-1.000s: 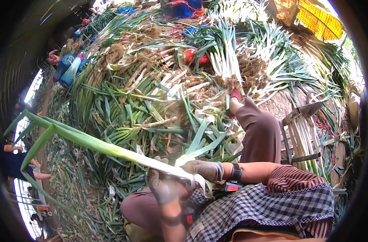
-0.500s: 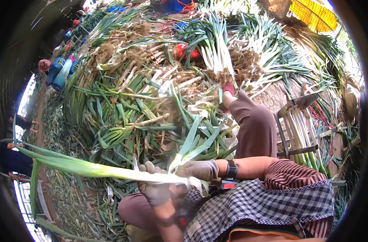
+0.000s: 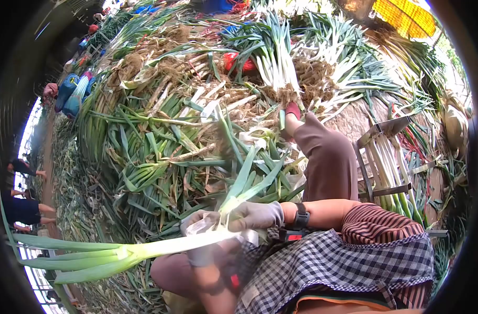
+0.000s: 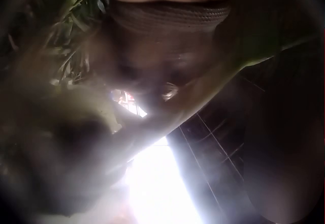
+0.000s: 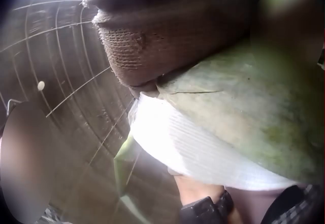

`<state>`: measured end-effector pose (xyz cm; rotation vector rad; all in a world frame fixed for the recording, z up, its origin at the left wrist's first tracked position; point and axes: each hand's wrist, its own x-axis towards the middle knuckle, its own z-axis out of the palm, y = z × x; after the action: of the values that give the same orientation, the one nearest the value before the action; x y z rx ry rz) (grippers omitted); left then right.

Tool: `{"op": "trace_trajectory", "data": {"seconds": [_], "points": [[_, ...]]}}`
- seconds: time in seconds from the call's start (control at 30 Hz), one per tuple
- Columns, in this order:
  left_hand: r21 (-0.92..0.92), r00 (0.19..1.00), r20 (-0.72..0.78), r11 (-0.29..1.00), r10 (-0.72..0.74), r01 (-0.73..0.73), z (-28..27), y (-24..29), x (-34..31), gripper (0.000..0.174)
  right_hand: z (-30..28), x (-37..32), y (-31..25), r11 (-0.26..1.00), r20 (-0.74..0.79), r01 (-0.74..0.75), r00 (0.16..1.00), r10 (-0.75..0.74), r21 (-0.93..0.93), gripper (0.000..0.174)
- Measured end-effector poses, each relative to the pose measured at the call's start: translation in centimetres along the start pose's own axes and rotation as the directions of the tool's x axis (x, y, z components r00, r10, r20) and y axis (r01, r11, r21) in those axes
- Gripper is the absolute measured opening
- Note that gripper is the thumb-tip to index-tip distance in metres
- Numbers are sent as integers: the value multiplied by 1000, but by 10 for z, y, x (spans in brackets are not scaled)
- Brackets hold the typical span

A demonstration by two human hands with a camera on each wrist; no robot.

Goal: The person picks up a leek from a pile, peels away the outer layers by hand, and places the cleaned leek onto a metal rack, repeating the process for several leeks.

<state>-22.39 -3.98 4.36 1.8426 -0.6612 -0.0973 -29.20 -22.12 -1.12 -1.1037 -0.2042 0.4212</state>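
In the head view a leek (image 3: pixel 168 246) lies slantwise across the lap, white end to the right, green leaves out to the lower left. My gloved left hand (image 3: pixel 201 257) grips its white stalk from beneath. My gloved right hand (image 3: pixel 255 214) pinches a peeled outer layer close to the stalk, and that layer's green blades (image 3: pixel 244 183) point upward. Close up, the right wrist view shows the glove (image 5: pixel 152 46) over a pale green sheath (image 5: pixel 238 112) and a white layer (image 5: pixel 188 147). The left wrist view is dim, with the stalk (image 4: pixel 198 94) crossing below the glove (image 4: pixel 152 56).
A heap of leek leaves and trimmings (image 3: pixel 160 141) spreads in front of the legs. Behind it a bunch of leeks (image 3: pixel 278 57) stands roots down beside the foot. A metal frame (image 3: pixel 385 131) holding white leeks stands right of the knee (image 3: pixel 330 162). Other people (image 3: pixel 27 206) are at far left.
The leek's leafy end has swung downward, from pointing up-left to pointing down-left. Both hands stay close together on it. The whole view has shifted slightly.
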Motion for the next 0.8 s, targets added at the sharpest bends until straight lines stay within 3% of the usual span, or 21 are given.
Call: {"op": "trace_trajectory", "data": {"seconds": [0.03,0.07,0.17,0.2,0.23,0.3,0.33,0.37,0.4,0.43,0.47,0.5,0.53,0.57,0.63,0.67,0.7,0.77,0.8], "points": [[465,953,189,834,235,-298,0,-8,2,19,1,-1,-6,998,-29,23,999,-25,-63,36],[57,924,93,929,-371,367,13,-59,-12,12,4,-4,-15,998,-35,-8,999,6,-63,36],[1,903,182,918,-390,396,26,-125,-27,18,5,-3,-12,994,-154,0,988,-18,-114,36],[-329,887,-63,849,-457,414,11,-141,-16,24,-4,5,-16,983,-144,-25,990,-1,-181,36],[-644,766,-221,680,-604,350,0,-154,-19,30,-6,0,-7,973,-147,-91,987,60,-212,36],[-390,811,-335,854,-479,344,-21,-36,10,49,-1,-2,-20,986,-146,-117,984,99,-119,33],[-640,827,-386,765,-409,79,-23,5,16,57,0,0,-18,985,-146,-90,987,69,-144,32],[-802,820,-447,566,-358,-191,-23,31,19,65,0,4,-17,982,-141,-137,983,118,-133,30],[-802,864,-411,567,-291,-190,-31,40,24,71,3,10,-13,983,-149,-106,985,84,-149,33],[-824,857,-379,549,-349,-141,-43,39,29,58,7,16,-12,984,-158,-76,986,50,-163,36],[-796,880,-367,591,-301,-131,-51,32,32,51,7,18,-15,983,-157,-72,987,45,-169,36],[-766,901,-353,631,-253,-122,-58,24,34,45,6,20,-22,765,-196,-69,978,-75,-641,41],[-765,903,-357,629,-240,-136,-63,21,38,45,5,23,-34,332,-167,-91,964,-205,-939,46],[-751,907,-372,638,-198,-169,-69,20,45,39,11,20,-63,142,-231,-216,968,-100,-966,54],[-737,913,-383,642,-139,-211,-76,22,58,35,14,18,-91,31,-379,-379,925,-26,-925,54],[-732,894,-412,648,-176,-210,-76,27,62,33,20,16,-105,100,-360,-349,924,-131,-932,52],[-730,873,-438,651,-214,-207,-74,32,66,32,26,21,-110,90,-360,-350,922,-143,-932,52],[-683,862,-469,698,-193,-215,-67,24,70,33,42,38,-114,219,-180,-79,852,-492,-972,49],[-672,865,-469,708,-177,-219,-65,13,71,35,46,53,-110,294,-125,38,848,-516,-955,49]]}}
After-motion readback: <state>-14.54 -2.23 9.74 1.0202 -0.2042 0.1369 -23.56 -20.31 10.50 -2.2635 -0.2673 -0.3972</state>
